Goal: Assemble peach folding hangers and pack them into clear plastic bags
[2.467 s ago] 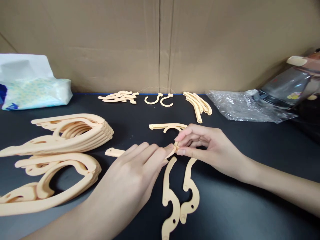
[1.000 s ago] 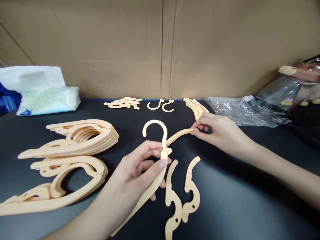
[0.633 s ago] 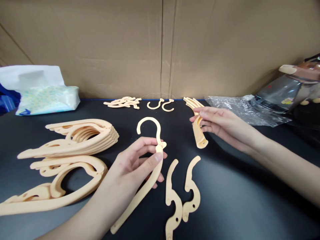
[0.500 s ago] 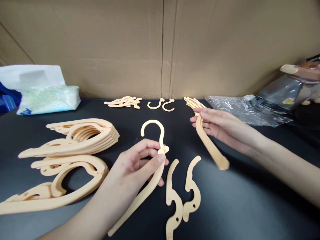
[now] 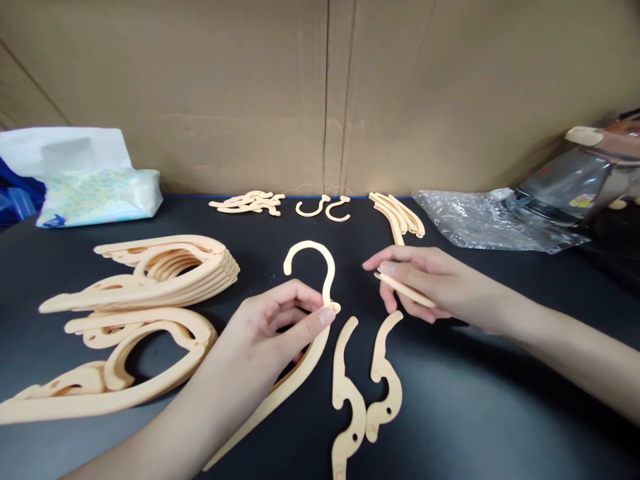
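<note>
Between thumb and fingers, my left hand (image 5: 295,327) pinches a beige hook (image 5: 327,257) at its base, where a long curved arm piece (image 5: 295,380) joins it and runs down toward the near edge. To the right, my right hand (image 5: 420,283) holds another beige arm piece (image 5: 407,291), seen nearly edge-on, with the index finger stretched out. Two notched wavy pieces lie on the black table between and below the hands, one at left (image 5: 350,400) and one at right (image 5: 387,387). Behind my right hand is a bunch of curved arm pieces (image 5: 397,213).
Folded beige hangers lie at left in an upper stack (image 5: 215,273) and a lower stack (image 5: 185,373). Small wavy pieces (image 5: 250,202) and two loose hooks (image 5: 311,208) are at the back. A tissue pack (image 5: 100,193), clear plastic bag (image 5: 490,220) and transparent jug (image 5: 565,180) stand around.
My right hand has come down and nearer, away from the bunch, and the arm piece in it has turned to lie nearly edge-on. My left hand's hook and arm have shifted slightly.
</note>
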`<act>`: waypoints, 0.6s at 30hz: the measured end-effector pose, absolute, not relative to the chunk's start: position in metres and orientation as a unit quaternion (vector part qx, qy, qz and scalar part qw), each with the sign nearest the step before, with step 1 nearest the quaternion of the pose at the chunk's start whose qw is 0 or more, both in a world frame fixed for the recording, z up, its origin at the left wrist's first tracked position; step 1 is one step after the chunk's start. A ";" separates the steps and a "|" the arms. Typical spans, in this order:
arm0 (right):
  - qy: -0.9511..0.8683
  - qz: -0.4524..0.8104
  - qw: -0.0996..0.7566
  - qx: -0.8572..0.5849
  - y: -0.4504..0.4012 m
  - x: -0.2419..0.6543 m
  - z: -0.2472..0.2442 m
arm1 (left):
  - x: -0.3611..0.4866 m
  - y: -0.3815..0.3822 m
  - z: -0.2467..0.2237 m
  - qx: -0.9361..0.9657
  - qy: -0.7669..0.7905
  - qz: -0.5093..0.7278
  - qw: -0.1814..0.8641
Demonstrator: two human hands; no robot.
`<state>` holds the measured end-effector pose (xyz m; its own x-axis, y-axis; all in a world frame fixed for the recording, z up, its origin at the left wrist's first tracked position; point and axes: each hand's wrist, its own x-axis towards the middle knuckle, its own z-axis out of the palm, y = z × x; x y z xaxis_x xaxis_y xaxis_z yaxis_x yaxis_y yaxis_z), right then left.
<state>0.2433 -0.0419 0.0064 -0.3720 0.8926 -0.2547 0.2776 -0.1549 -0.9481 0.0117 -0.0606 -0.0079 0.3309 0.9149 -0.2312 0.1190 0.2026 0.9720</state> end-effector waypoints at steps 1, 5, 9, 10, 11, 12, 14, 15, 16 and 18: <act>-0.607 0.557 0.256 -0.505 -0.045 0.241 0.006 | 0.011 -0.060 -0.008 0.544 0.477 0.326 0.609; -0.662 0.456 0.251 -0.538 -0.059 0.232 0.003 | 0.009 -0.058 -0.009 0.548 0.484 0.309 0.608; -0.721 0.397 0.241 -0.514 -0.064 0.229 0.001 | 0.010 -0.060 -0.004 0.541 0.495 0.298 0.611; -0.733 0.390 0.235 -0.505 -0.065 0.228 0.000 | 0.011 -0.060 -0.003 0.539 0.495 0.296 0.614; -0.746 0.383 0.230 -0.494 -0.065 0.228 0.000 | 0.011 -0.060 -0.002 0.537 0.495 0.293 0.617; -0.759 0.375 0.226 -0.482 -0.065 0.228 0.000 | 0.011 -0.061 -0.002 0.534 0.494 0.291 0.621; -0.785 0.352 0.219 -0.461 -0.065 0.228 -0.001 | 0.009 -0.061 -0.002 0.527 0.490 0.290 0.631; -0.795 0.339 0.218 -0.453 -0.065 0.228 -0.002 | 0.008 -0.060 -0.003 0.524 0.488 0.289 0.636; -0.804 0.327 0.220 -0.445 -0.065 0.228 -0.003 | 0.007 -0.060 -0.003 0.521 0.486 0.288 0.640; -0.819 0.310 0.228 -0.425 -0.065 0.228 -0.004 | 0.006 -0.059 -0.004 0.521 0.477 0.282 0.649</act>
